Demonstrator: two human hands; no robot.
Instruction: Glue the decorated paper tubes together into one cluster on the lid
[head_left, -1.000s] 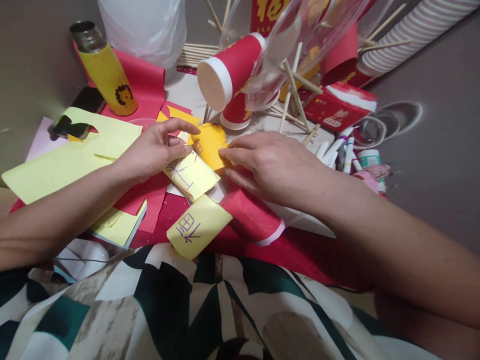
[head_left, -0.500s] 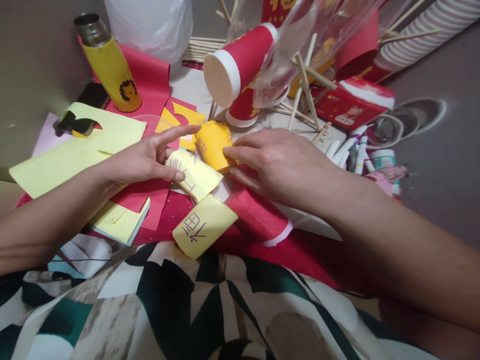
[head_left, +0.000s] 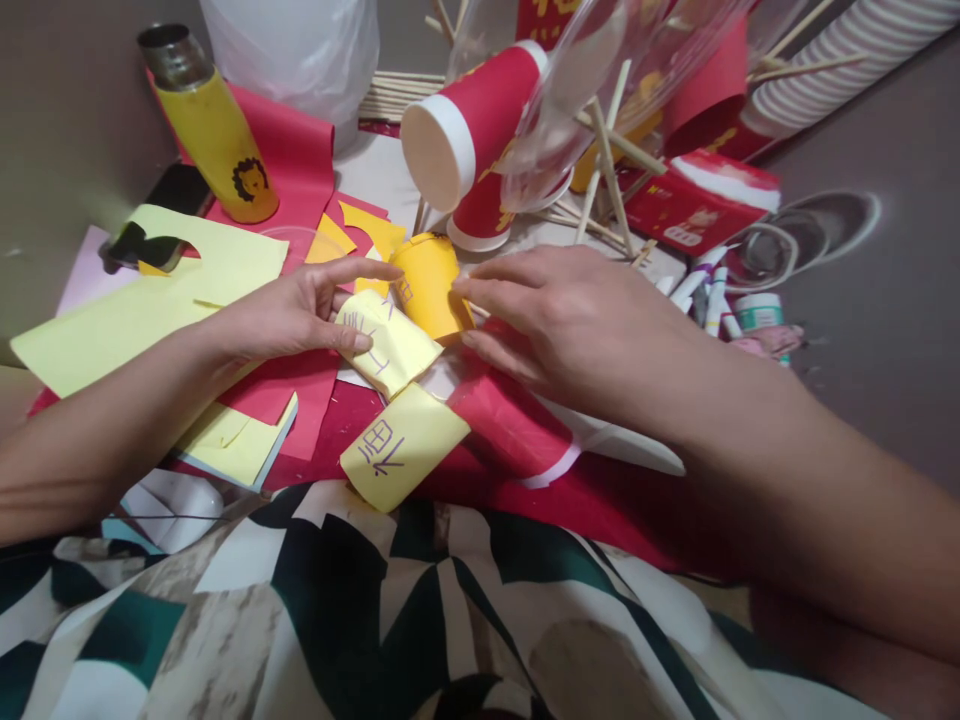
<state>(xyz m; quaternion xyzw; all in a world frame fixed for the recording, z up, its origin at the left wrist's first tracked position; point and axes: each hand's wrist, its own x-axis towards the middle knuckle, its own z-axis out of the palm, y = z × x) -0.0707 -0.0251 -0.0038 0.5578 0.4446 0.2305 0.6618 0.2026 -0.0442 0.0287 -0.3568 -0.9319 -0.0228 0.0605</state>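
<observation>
My left hand (head_left: 300,310) pinches a pale yellow curved paper piece (head_left: 394,350) with purple writing, its index finger stretched to the orange paper roll (head_left: 431,285). At the right side of that roll is my right hand (head_left: 540,310), fingers slightly apart and fingertips close to its edge; whether they touch it is unclear. Below lies another pale yellow paper piece (head_left: 405,450) with a purple character. It rests beside a red cup-like piece (head_left: 517,425) with a white rim, partly under my right hand.
A yellow bottle (head_left: 221,145) stands at the back left, near pale yellow sheets (head_left: 135,320). Red paper cups (head_left: 472,125), crossed wooden sticks (head_left: 606,165) and a red packet (head_left: 694,205) fill the back. Markers (head_left: 716,295) lie at the right.
My right hand's fingers have moved slightly off the orange roll's face toward its right edge. The whole view has shifted a little; my left hand keeps its pinch.
</observation>
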